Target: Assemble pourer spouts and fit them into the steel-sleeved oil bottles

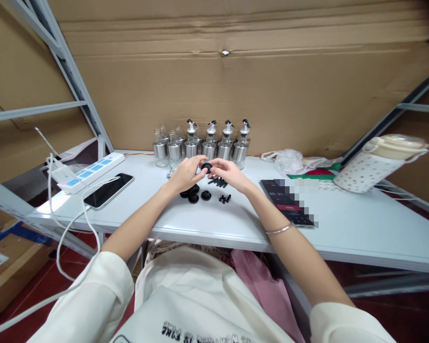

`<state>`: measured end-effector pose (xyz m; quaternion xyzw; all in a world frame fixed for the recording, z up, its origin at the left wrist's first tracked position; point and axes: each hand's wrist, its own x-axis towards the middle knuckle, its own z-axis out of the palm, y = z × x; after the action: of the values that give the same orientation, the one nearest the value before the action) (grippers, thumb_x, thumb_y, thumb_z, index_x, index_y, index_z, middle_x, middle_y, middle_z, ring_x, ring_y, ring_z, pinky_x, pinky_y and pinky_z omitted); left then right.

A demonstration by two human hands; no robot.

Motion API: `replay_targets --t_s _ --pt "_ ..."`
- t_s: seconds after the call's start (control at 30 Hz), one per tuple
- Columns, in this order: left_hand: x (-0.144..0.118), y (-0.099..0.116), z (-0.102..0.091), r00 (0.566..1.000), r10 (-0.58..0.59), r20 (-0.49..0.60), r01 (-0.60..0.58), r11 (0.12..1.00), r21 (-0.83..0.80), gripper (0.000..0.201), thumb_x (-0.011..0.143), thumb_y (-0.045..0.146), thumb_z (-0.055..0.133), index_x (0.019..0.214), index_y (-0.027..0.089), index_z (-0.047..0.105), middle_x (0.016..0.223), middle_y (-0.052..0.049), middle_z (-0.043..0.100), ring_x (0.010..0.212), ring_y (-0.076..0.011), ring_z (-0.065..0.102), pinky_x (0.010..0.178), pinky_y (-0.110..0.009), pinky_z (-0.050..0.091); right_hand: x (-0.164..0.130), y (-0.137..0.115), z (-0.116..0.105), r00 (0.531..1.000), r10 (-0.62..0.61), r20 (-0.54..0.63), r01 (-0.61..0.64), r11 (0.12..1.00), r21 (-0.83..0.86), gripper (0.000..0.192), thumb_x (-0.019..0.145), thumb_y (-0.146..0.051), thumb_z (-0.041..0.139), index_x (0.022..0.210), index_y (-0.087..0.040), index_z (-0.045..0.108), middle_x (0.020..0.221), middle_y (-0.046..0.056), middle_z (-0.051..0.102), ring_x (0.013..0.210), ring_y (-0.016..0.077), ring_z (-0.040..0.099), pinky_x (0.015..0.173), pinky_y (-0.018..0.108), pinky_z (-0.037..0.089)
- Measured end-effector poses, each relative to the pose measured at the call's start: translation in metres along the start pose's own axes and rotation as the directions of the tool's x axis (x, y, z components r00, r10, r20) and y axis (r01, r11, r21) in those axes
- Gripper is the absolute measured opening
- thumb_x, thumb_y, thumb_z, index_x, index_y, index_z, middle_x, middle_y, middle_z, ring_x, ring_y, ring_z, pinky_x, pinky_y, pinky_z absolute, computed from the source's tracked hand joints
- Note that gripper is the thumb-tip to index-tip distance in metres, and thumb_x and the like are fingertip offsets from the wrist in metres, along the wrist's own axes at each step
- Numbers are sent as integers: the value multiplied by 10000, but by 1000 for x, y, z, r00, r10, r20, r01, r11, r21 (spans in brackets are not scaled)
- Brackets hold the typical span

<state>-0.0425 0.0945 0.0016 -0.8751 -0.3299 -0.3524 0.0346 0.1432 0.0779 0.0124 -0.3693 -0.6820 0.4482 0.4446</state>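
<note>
So I've got a small round black rubber ring (206, 166) pinched between both hands, held just above the smooth white surface (343, 224). My left hand (186, 172) is curled in, fingers closed on the ring's left edge, and my right hand (226, 172) has its fingertips closed on the right edge, the rest of the fingers loosely bent. The ring looks matte and a bit thick, with a hole in the middle.

Right under my hands sit more round black rubber caps (195, 193), chunky and dull, and beside them a scatter of little black plastic pegs (219, 183), short and stick-shaped. Behind all that stands a row of glass bottles with shiny steel sleeves (202, 148); four of them wear metal pour spouts, the others look open on top.

Off to the left lie a glossy black phone (109, 190) and a white power strip with blue sockets (89, 172). On the right there's a second dark phone with a lit screen (284, 200) and a cream dotted jug on its side (375, 164).
</note>
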Motion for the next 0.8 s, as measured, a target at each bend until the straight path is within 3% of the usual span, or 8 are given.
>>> replay_targets --t_s 0.23,0.5,0.8 --pt "0 7 -5 998 -40 -46 39 999 -24 272 839 365 451 1017 164 498 842 -22 631 706 -155 580 755 -300 385 1 1 4 999 -5 -53 8 998 61 188 606 -196 611 785 -186 554 705 -3 657 684 146 638 691 295 478" --pt "0 6 -6 986 -133 101 137 990 -34 234 802 385 423 679 188 456 601 13 572 569 -140 524 634 -272 353 0 4 5 996 -62 -61 66 995 75 242 588 -210 644 817 -192 569 734 -8 640 670 139 626 701 310 499" --pt "-1 8 -7 966 -191 173 209 974 -91 204 709 355 440 620 177 485 529 19 521 506 -116 456 507 -234 271 -2 4 6 996 -84 16 84 996 -41 245 595 -172 597 838 -190 581 647 -26 613 610 131 592 633 288 483"
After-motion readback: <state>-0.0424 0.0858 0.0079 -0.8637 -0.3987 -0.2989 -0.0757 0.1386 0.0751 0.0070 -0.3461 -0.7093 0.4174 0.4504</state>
